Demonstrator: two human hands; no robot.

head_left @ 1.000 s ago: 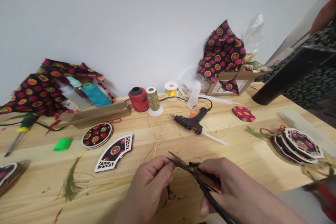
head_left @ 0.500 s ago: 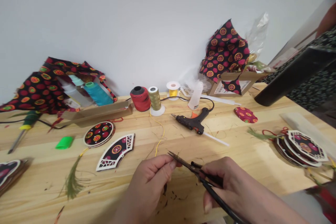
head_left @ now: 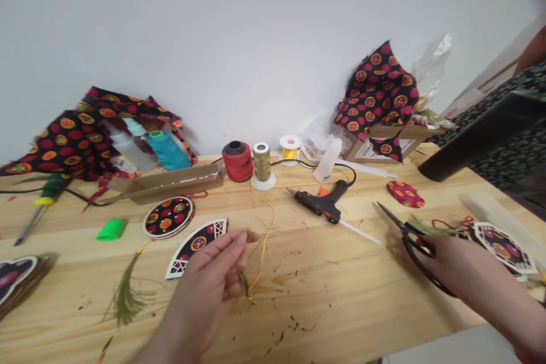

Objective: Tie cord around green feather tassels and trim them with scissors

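Black scissors (head_left: 397, 222), blades together, are now well to the right, gripped through the loops by the right hand (head_left: 464, 273). Half a second ago they were at the left fingertips. The left hand (head_left: 213, 278) pinches a green feather tuft (head_left: 244, 281) tied to yellow thread (head_left: 269, 230), low over the wooden table (head_left: 341, 301) and just beside the fan-shaped ornament (head_left: 194, 245). The trimming stroke appears finished.

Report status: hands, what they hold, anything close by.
Left hand pinching green tuft on yellow thread. Right hand gripping black scissors, off to the right. Fan-shaped piece lies beside left hand.
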